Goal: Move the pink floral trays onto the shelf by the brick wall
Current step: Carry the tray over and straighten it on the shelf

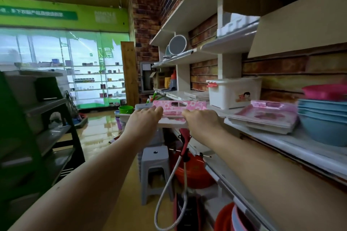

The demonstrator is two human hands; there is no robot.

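Both hands held one pink floral plastic tray (179,108) by its near long edge, level and out in front of the white shelf (277,138) that ran along the brick wall (203,70). The left hand (145,118) gripped the tray's left end with fingers curled over the rim; the right hand (201,117) gripped nearer the middle in the same way, so each grip was closed on the tray and carried nothing else. A stack of matching pink floral trays (262,116) already lay on that shelf, between a white lidded plastic storage box (234,93) and nested blue plastic basins (323,118). To do this step well, the tray probably needed to stay level, travel to the right, and come down squarely on the stack with rims aligned so that it nested. The tray appeared thin, rigid and glossy, rectangular with a raised rim and a slotted handle cut-out in the far wall; such a smooth surface would likely slide easily on the stack. A grey plastic stool (155,157) stood on the floor below.
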